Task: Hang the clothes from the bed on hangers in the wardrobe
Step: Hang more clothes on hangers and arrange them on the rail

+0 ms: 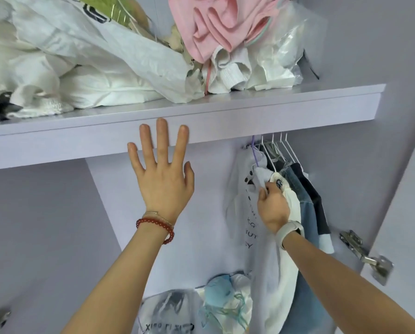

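On the white T-shirt (pixel 246 213) hanging from the purple hanger (pixel 255 153), I read grey letters running down the cloth: "BUT" clearly, then a line ending in "Y"; the lines above are too creased to read. Near me, on the plastic bag (pixel 168 314) at the bottom, dark print appears mirrored or upside down, and I cannot read it.
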The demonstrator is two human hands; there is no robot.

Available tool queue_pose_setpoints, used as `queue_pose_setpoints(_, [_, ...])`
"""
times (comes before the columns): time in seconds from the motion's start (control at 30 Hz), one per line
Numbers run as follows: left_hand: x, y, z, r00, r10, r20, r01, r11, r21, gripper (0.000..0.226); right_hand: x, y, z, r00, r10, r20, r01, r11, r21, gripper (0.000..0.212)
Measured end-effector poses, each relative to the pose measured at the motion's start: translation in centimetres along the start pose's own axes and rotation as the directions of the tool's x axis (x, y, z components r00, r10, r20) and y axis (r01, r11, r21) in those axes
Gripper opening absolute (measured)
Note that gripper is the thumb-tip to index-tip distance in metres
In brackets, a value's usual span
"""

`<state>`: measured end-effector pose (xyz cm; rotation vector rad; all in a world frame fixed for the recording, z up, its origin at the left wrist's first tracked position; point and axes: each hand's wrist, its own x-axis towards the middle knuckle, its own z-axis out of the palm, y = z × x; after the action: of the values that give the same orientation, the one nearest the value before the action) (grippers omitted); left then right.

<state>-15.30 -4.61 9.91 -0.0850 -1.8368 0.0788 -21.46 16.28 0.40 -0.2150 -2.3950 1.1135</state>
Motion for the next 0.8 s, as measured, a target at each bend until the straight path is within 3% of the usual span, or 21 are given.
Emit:
queue_pose_setpoints(0.1, [-2.2, 1.4, 0.2, 0.994, -0.093, 0.053, 0.099, 0.987, -0.125, 0.073, -1.6, 0.8, -1.2, 0.992, -0.117, -0.035, 0.118, 0.993, 0.014, 0.036])
queue_pose_setpoints(0.2, [-6.1, 3.7, 0.7, 0.968, -0.128, 0.217, 0.183, 0.948, -0.260, 0.069, -4.8, 2.0, -2.7, 0.968, -0.238, -0.082, 0.236, 0.971, -0.027, 0.039])
queue_pose_setpoints(0.33, [-12.2, 7.4, 0.8, 0.889, 0.013, 0.459, 0.206, 0.881, -0.425, 0.057, -10.8, 5.3, -4.9, 0.956, -0.280, -0.091, 0.258, 0.946, -0.195, 0.039])
queue_pose_setpoints(0.43, [-17.5, 10.1, -0.1, 0.779, 0.183, 0.599, 0.211, 0.824, -0.526, 0.053, -17.3, 9.1, -6.8, 0.989, -0.122, -0.084, 0.090, 0.944, -0.316, 0.043])
queue_pose_setpoints(0.57, [-25.4, 12.9, -3.1, 0.523, 0.438, 0.731, 0.315, 0.698, -0.643, 0.044, -28.6, 14.4, -9.1, 0.964, 0.220, -0.146, -0.263, 0.859, -0.439, 0.044])
queue_pose_setpoints(0.67, [-31.1, 13.8, -5.9, 0.313, 0.627, 0.713, 0.300, 0.647, -0.701, 0.044, -38.0, 16.4, -10.1, 0.855, 0.488, -0.177, -0.502, 0.690, -0.522, 0.044])
queue_pose_setpoints(0.8, [-36.9, 14.3, -11.2, 0.124, 0.785, 0.608, 0.274, 0.561, -0.781, 0.045, -49.6, 15.8, -11.7, 0.646, 0.717, -0.261, -0.719, 0.458, -0.523, 0.044])
